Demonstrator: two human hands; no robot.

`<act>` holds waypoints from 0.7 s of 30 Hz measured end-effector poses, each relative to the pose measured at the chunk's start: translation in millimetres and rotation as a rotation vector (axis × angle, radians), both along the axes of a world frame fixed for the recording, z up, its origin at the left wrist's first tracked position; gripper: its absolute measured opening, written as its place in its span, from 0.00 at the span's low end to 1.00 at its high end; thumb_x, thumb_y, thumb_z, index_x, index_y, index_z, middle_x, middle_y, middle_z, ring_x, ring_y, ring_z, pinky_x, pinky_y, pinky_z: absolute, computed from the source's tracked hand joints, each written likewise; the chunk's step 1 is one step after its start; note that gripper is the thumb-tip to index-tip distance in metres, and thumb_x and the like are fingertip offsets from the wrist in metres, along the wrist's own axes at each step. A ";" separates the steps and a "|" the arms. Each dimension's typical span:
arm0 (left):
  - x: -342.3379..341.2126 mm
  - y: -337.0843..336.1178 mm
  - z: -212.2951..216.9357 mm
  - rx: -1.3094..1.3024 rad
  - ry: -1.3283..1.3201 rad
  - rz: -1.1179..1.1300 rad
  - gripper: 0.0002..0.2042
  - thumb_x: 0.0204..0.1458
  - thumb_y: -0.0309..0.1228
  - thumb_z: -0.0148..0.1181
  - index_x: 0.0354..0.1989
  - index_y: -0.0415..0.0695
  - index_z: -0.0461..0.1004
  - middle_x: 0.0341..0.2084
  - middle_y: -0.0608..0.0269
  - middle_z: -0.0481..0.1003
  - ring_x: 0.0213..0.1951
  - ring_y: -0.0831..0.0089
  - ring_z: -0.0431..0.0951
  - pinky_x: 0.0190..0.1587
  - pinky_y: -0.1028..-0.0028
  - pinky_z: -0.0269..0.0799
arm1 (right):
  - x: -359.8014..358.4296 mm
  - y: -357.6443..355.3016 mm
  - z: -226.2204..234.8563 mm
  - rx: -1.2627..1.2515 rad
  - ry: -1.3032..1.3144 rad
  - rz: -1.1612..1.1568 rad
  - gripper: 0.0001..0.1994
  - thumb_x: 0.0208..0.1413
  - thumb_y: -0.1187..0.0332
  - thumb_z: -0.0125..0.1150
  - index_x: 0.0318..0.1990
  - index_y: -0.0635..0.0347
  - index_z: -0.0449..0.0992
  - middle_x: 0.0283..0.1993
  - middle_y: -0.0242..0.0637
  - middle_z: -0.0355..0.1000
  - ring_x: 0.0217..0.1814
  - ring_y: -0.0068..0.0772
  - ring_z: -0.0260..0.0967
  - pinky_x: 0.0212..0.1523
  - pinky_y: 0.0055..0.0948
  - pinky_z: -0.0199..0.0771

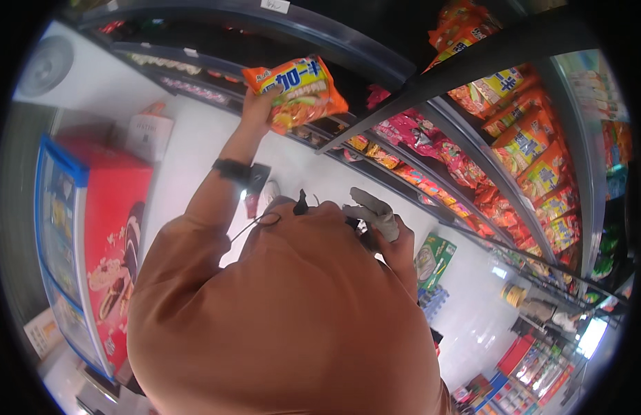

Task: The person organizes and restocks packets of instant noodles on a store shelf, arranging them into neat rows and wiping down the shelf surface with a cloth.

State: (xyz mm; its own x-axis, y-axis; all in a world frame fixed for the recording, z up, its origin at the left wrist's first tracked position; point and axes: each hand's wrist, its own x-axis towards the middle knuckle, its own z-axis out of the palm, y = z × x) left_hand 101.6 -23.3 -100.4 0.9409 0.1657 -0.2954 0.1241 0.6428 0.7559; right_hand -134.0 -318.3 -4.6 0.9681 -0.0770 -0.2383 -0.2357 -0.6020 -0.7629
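An orange instant noodle packet (305,93) with yellow and blue print is held up before the dark shelf. My left hand (260,105) grips it by its left edge, fingers closed, and a dark band sits on that wrist. Lower down and close to my body, my right hand (401,243) is closed around a crumpled grey cloth (376,213), perhaps a glove; the body hides part of these fingers. More orange noodle packets (531,149) of similar look stand in rows on the shelves to the right.
Dark shelves (396,55) run across the top and right, with pink packets (414,131) among the stock. At left stands a red and blue chest freezer (116,242). A green box (436,259) sits on the pale floor, right of my body.
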 end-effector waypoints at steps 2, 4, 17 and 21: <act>35.0 -11.8 -23.9 -0.009 0.059 0.010 0.22 0.44 0.19 0.59 0.48 0.46 0.60 0.38 0.57 0.72 0.40 0.63 0.75 0.38 0.68 0.75 | -0.7 5.7 -1.3 0.119 -0.133 -0.036 0.14 0.47 0.68 0.62 0.40 0.63 0.72 0.30 0.41 0.75 0.32 0.30 0.73 0.34 0.27 0.71; 56.2 -28.0 -44.7 0.007 0.274 0.047 0.21 0.43 0.22 0.62 0.45 0.49 0.62 0.37 0.60 0.73 0.36 0.66 0.77 0.32 0.67 0.76 | 3.0 17.8 14.5 0.124 -0.154 -0.177 0.13 0.48 0.69 0.62 0.41 0.64 0.72 0.31 0.39 0.74 0.33 0.26 0.71 0.36 0.26 0.70; -30.7 3.2 72.4 0.446 -0.162 -0.881 0.34 0.48 0.42 0.60 0.62 0.48 0.53 0.55 0.57 0.64 0.53 0.69 0.65 0.54 0.69 0.60 | 28.6 48.4 32.0 0.949 -0.249 -0.159 0.26 0.51 0.70 0.57 0.58 0.67 0.58 0.56 0.41 0.62 0.58 0.33 0.58 0.57 0.32 0.57; -66.0 -11.2 156.8 0.387 -0.515 -1.217 0.33 0.46 0.33 0.63 0.60 0.44 0.54 0.51 0.58 0.66 0.51 0.69 0.67 0.51 0.69 0.65 | 75.0 81.1 71.3 0.952 -0.186 0.030 0.26 0.54 0.71 0.56 0.59 0.65 0.55 0.55 0.39 0.63 0.58 0.30 0.58 0.57 0.31 0.59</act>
State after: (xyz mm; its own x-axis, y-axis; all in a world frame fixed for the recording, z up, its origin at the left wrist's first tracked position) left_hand 35.6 -34.5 56.4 0.5383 -0.8428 0.0031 0.1056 0.0711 0.9919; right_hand -59.0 -237.2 66.8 0.9951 0.0938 -0.0308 -0.0563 0.2830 -0.9575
